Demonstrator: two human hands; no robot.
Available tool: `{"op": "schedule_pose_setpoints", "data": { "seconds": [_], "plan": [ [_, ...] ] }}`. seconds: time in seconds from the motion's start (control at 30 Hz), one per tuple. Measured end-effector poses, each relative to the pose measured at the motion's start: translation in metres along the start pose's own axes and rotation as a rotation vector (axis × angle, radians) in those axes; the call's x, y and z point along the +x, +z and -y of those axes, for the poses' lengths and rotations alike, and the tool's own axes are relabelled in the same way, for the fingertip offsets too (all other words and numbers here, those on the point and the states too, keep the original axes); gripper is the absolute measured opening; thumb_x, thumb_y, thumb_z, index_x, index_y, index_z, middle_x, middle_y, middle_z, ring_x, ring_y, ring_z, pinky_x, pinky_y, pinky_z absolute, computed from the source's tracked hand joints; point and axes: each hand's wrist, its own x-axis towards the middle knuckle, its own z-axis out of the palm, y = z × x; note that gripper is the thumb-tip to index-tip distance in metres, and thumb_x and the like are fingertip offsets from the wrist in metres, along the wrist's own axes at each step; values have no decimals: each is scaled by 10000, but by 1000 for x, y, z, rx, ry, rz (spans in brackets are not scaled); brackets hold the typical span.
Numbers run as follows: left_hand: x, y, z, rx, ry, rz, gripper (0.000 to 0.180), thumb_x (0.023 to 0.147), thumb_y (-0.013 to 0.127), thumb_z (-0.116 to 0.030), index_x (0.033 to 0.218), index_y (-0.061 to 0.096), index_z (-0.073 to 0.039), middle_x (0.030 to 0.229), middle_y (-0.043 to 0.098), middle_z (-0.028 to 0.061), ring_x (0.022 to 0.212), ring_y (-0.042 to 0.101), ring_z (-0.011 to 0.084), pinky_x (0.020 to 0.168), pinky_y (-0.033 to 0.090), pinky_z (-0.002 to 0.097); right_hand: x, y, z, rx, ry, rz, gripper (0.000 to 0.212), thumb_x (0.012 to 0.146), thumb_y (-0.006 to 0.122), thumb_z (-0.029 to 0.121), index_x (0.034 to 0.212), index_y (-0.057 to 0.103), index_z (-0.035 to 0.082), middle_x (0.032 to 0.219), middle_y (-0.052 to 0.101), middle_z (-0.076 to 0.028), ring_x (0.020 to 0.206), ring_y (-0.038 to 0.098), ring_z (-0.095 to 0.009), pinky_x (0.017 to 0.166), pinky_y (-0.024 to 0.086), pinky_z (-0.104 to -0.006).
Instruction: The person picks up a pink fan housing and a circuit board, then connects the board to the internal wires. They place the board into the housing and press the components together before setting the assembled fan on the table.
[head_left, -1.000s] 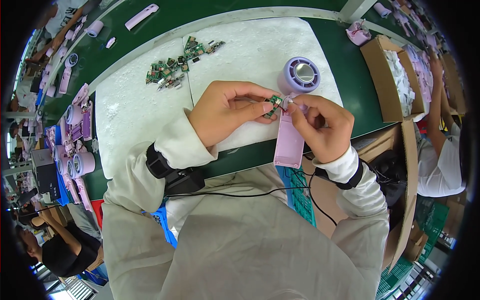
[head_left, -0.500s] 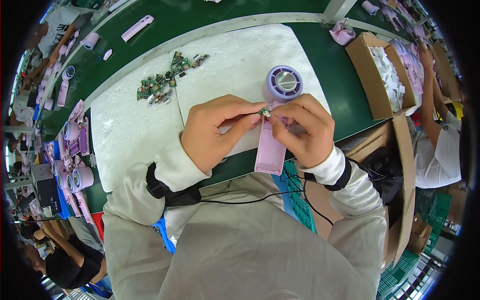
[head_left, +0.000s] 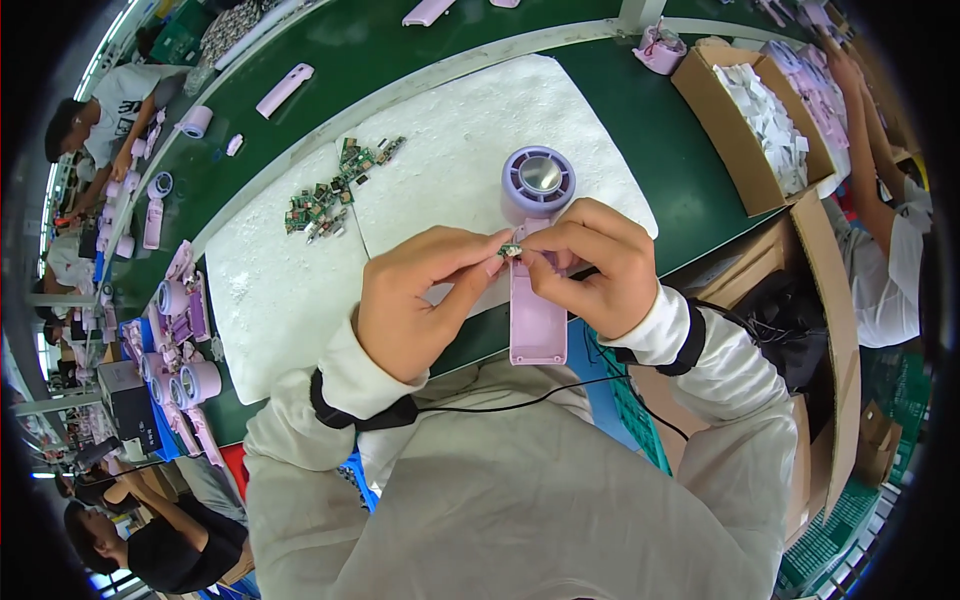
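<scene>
Now, left hand point(head_left: 422, 295): is pinching the green circuit board point(head_left: 509, 250) above the pink housing's point(head_left: 538, 312) upper end.
Right hand point(head_left: 605, 265): is apparently pinching the board's right side — seemingly adjusting it, the next move calling for steadiness.
Table point(head_left: 620, 110): housing is reaching past the near edge — foam sheet point(head_left: 440, 180) leaving room leftward.

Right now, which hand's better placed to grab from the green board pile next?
Probably the left hand: it's nearer the pile, while the right hand is farther away, by the pink casing.
</scene>
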Motion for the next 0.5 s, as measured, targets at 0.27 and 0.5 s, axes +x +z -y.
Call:
{"op": "schedule_pose_setpoints", "data": {
  "seconds": [0.27, 0.5],
  "plan": [
    [-22, 5, -14, 140, 31, -120, 283, 916, 659, 63, 1184, 714, -7, 1033, 715, 144, 892, 715, 199, 792, 571, 277, -3, 3, 11, 68, -10, -2, 171, 760, 745, -35, 925, 727, 3, 784, 583, -60, 622, 554, -143, 555, 453, -279],
    [-52, 34, -6, -9, -12, -355, 277, 932, 654, 59, 1196, 712, 0, 1053, 710, 155, 904, 706, 185, 794, 559, 263, -7, 7, 17, 63, -90, 34, 177, 751, 743, -48, 917, 720, 7, 768, 565, -58, 618, 545, -160, 556, 450, -286]
  ]
}}
